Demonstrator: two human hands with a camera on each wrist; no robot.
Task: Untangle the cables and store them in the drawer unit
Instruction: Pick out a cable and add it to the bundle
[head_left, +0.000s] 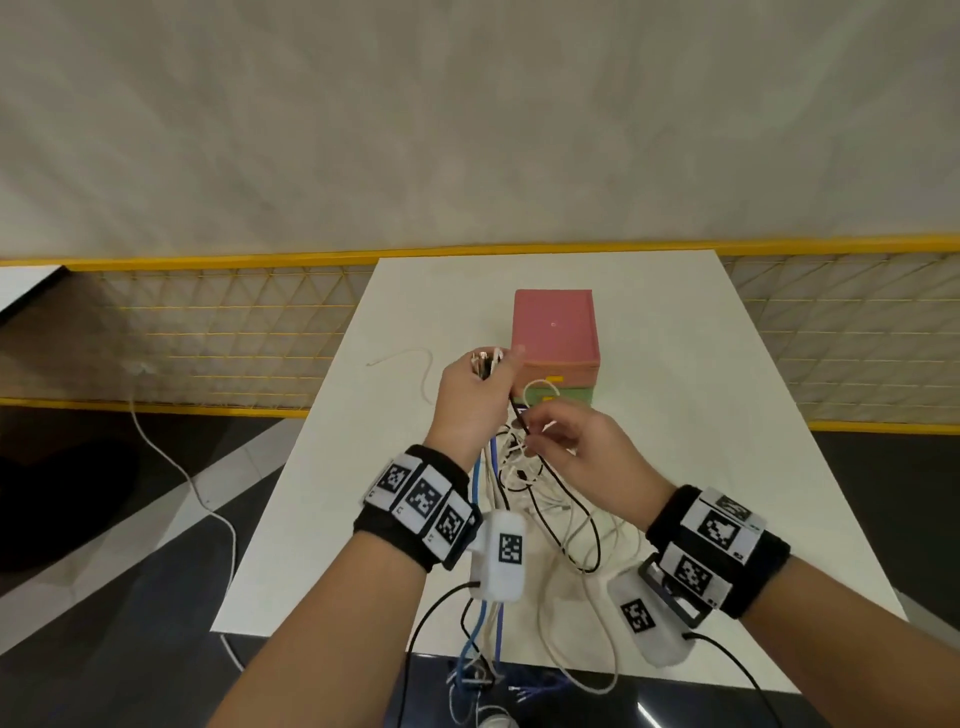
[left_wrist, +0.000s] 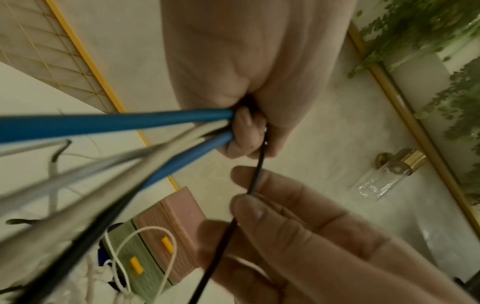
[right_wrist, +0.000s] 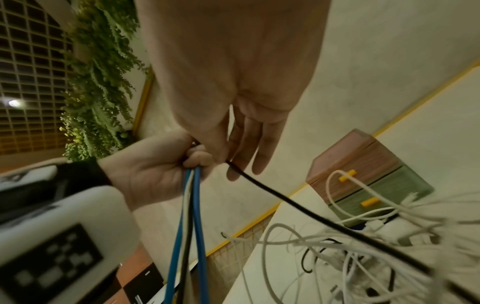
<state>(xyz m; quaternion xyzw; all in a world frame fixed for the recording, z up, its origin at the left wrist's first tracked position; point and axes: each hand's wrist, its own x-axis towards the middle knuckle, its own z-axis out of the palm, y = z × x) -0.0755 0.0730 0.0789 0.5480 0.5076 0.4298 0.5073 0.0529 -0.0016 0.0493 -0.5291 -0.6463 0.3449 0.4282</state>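
Nearest to me, the loose ends of the cables (head_left: 493, 660) are hanging over the near edge of the table (head_left: 311, 519), blue, white and black together. Just above that, my right hand (head_left: 587, 457) is pinching a single black cable (left_wrist: 255, 176) between thumb and fingertip, the other fingers lying slack and nearly straight. That strand is running taut, up and to the left, straight into my left hand (head_left: 470, 400), which is curling tight round a bundle of cable ends (head_left: 485, 361) held upright. So the black cable's long axis is lying between my two hands, and below my right hand it is dropping away into the white tangle (head_left: 530, 467) on the table. I judge the right hand, being the nearer to the tangle, should draw the strand out along that line, away from the left fist. Beyond both hands the drawer unit (head_left: 555, 338) is standing with its pink and green drawers closed, a white loop (right_wrist: 337, 185) lying against their yellow handles.
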